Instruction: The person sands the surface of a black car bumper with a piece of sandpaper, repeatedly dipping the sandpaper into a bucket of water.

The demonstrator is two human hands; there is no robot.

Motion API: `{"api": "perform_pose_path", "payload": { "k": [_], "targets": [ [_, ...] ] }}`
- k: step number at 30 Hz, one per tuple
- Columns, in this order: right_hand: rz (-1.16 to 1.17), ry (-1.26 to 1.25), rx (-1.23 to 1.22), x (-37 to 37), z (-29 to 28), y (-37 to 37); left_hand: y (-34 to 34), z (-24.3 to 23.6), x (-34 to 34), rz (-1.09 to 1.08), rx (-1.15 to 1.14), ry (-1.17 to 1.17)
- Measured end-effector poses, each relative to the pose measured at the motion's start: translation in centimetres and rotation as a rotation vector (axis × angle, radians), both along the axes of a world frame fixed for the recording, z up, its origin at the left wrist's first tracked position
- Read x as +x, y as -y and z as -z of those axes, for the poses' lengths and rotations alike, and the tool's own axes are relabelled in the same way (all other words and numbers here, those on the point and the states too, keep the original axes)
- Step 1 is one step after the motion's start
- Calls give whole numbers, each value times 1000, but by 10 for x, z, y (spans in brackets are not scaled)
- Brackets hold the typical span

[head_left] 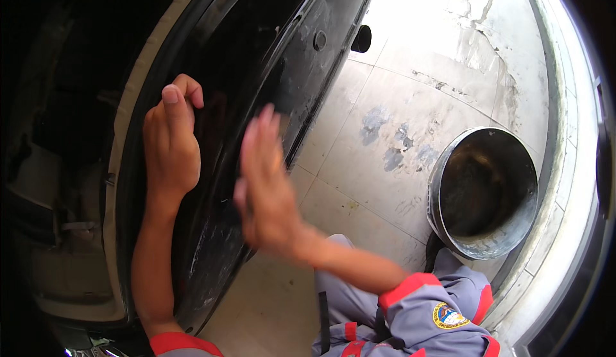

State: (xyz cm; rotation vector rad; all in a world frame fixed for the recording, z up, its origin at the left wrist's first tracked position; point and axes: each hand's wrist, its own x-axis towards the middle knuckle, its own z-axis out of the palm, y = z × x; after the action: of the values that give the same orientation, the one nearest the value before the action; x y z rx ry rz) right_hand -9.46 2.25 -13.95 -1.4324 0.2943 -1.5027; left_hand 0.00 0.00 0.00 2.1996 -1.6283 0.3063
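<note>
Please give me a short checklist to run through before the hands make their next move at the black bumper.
1. Right hand free of tools: ok as far as visible; fingers extended, no tool shows, though the hand is blurred.
2. Left hand resting firmly on the bodywork: cannot tell; it overlaps the dark panel, but contact is unclear.
3. Gloves on: not ok; both hands are bare.
4. Black bumper free of marks: not ok; pale smudges and streaks show.
5. Metal bucket clear of both hands: ok; it stands apart, to their right.
6. Tiled floor clean: not ok; grey patches mark it.
</note>
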Motion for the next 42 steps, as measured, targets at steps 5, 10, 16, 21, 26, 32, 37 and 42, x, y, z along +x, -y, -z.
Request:
{"api": "perform_pose_path", "payload": {
  "k": [5, 10, 16, 21, 26, 32, 37, 42],
  "targets": [
    [111, -28, -57, 6, -1, 43, -1, 6, 3, 21, 13, -23],
    [113, -56, 27, 8, -7, 41, -2, 7, 1, -9, -9, -45],
    [72, -52, -90, 4, -6, 42, 2, 1, 3, 24, -6, -24],
    [89, -27, 15, 10, -13, 35, 0, 0, 2, 1, -8, -18],
    [-33, -54, -99, -3, 1, 10, 0, -3, 4, 29, -3, -8],
    [88, -1, 13, 14, -10, 38, 2, 2, -1, -6, -19, -11],
    [63, -88, -107, 3, 2, 32, 3, -1, 2, 26, -12, 4],
    [151, -40, -19, 21, -6, 53, -4, 1, 6, -13, 3, -3]
  ]
}}
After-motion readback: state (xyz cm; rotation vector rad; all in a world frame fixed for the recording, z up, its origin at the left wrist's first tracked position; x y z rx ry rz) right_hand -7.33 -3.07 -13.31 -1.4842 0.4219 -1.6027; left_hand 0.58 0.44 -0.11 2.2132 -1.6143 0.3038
